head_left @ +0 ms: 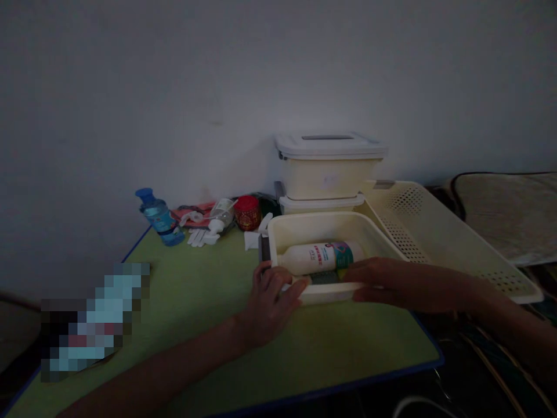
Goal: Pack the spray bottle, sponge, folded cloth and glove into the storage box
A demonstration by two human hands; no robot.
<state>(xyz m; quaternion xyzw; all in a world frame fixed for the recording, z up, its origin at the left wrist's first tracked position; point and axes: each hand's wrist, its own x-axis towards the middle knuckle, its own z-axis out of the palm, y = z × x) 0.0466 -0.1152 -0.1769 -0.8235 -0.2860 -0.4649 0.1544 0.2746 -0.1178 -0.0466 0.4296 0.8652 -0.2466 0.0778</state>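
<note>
A cream plastic storage box (331, 294) without a lid stands on the green table. Inside lies a white bottle (304, 259) on its side, with red print and a teal and purple label. Something dark grey-green (324, 278) and a bit of yellow-green lie in front of the bottle; I cannot tell what they are. My left hand (276, 296) is closed around the near left corner of the box's rim. My right hand (383, 281) straddles the near rim at the right, fingers inside and thumb outside, its fingertips by the yellow-green bit.
Behind stands a lidded box (331, 174) on another box. A perforated cream basket (448, 244) is at the right. At the back left are a blue bottle (163, 220), a clear pump bottle (221, 215), a red-lidded jar (248, 213) and white gloves (198, 237). A pixelated object (100, 319) lies left.
</note>
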